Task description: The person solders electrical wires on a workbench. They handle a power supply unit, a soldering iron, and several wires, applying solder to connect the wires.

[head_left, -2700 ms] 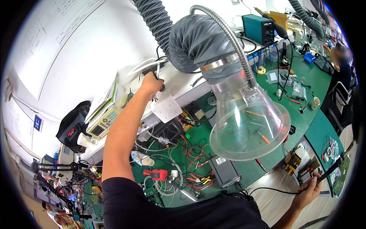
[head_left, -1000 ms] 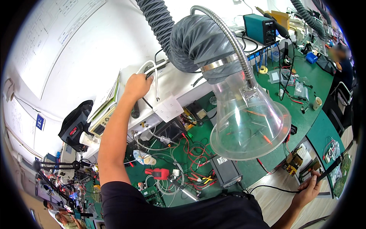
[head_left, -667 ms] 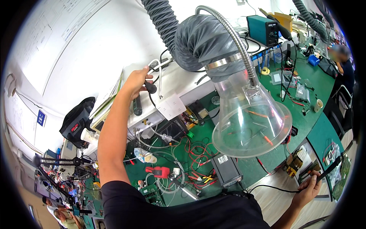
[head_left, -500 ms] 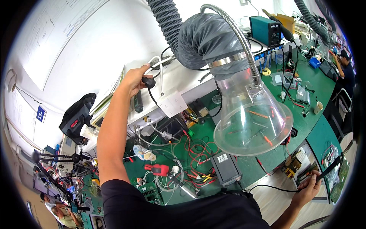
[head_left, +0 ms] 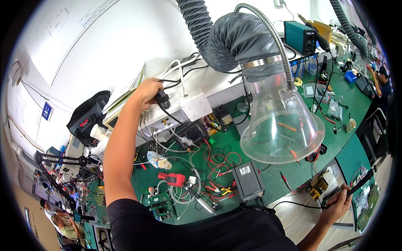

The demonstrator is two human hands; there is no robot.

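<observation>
While the left hand (head_left: 149,93) grasps a black plug-like piece (head_left: 162,98) and the right hand (head_left: 338,206) grips a long dark bar (head_left: 361,183), leaving the black cord (head_left: 175,119) slack should help.

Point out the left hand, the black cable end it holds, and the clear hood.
Left hand (head_left: 150,92): head view, back of hand.
Black cable end (head_left: 162,97): head view, its thick body.
Clear hood (head_left: 281,123): head view, its conical wall.
</observation>
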